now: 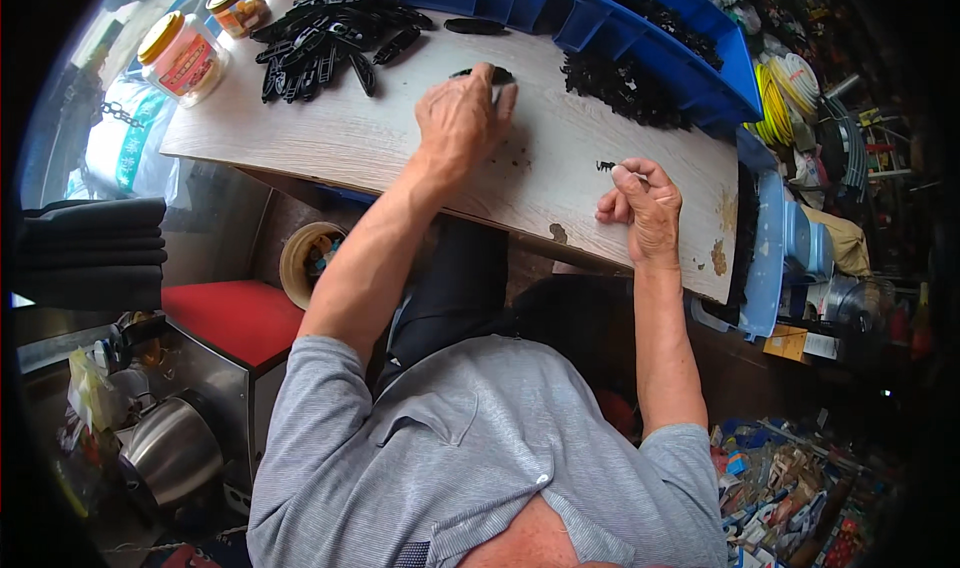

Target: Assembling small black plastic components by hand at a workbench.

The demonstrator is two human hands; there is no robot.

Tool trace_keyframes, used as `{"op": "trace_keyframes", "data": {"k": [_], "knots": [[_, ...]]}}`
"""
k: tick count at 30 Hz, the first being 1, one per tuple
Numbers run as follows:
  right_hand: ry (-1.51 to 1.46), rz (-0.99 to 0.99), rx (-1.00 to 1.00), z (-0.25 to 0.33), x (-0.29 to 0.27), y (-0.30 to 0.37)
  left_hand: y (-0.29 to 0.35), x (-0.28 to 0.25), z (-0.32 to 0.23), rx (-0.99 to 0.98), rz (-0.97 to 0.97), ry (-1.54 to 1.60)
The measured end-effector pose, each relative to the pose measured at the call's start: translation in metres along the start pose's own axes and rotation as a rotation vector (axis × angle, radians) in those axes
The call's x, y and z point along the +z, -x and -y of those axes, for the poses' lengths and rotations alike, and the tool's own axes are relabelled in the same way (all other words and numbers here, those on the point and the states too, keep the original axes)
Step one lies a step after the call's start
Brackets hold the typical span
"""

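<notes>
My left hand is at the middle of the table, fingers bent down over a black oblong plastic part; its fingertips close on the part and hide much of it. Nearer the table's front edge on the right, my right hand pinches a small black toothed plastic piece between thumb and forefinger. Another black oblong part lies beyond my left hand. A heap of similar long black parts covers the far left, and a pile of small black pieces lies at right.
Blue plastic bins line the table's back and right. Jars with yellow lids stand at the far left. Below the front edge are a bucket and a red-topped cabinet. Coiled yellow hose hangs at right.
</notes>
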State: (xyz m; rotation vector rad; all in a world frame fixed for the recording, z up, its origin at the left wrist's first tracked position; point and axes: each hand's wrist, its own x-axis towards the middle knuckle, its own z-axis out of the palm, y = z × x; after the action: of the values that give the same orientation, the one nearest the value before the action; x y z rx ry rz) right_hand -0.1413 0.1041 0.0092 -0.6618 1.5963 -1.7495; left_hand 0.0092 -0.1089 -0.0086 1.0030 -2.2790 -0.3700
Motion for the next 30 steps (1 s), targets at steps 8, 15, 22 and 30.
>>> {"op": "trace_keyframes", "data": {"k": [8, 15, 22, 30], "knots": [[-0.039, -0.042, 0.018, 0.002, -0.002, -0.002, 0.015, -0.009, -0.010, 0.152, -0.028, 0.009], [-0.071, -0.043, 0.005, 0.001, -0.002, -0.002, 0.021, -0.009, -0.022, 0.234, 0.024, 0.028], [-0.093, -0.049, -0.006, 0.000, -0.002, -0.002, 0.018, 0.000, -0.020, 0.266, 0.016, 0.078], [-0.094, -0.055, 0.009, 0.002, -0.002, -0.003, 0.012, -0.002, -0.028, 0.220, 0.052, 0.100]]}}
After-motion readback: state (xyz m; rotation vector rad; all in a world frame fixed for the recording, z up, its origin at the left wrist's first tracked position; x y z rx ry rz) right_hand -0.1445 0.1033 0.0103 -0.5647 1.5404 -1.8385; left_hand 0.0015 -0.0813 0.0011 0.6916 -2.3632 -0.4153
